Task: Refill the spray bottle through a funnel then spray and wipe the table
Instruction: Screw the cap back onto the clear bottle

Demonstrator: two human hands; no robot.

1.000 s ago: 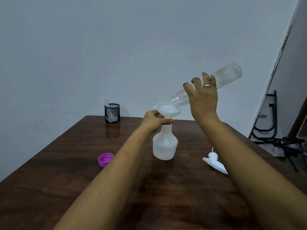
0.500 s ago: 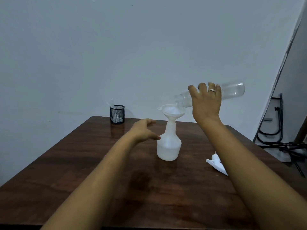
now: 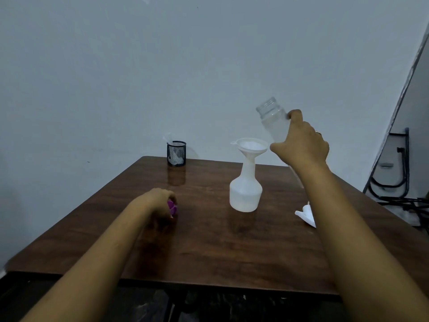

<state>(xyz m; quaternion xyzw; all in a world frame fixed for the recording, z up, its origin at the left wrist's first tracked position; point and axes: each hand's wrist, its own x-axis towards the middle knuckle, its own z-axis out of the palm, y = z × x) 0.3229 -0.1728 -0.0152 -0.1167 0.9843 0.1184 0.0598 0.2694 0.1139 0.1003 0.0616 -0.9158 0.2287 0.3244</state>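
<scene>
Purple cap point(image 3: 173, 206) is in our left hand point(image 3: 160, 203), fingers curled round it, low at the surface point(image 3: 209, 240). Further right stands the spray bottle point(image 3: 245, 194), the funnel point(image 3: 251, 146) in its neck. Our right hand point(image 3: 301, 145) grips the clear bottle point(image 3: 272, 122), mouth up, just beside the funnel. Capping looks next to us: we should carry the cap across without knocking the funnel and keep the bottle upright.

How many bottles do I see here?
2. A white spray bottle stands on the table, funnel in its neck; a clear bottle is held up by the right hand. None seem hidden.
</scene>
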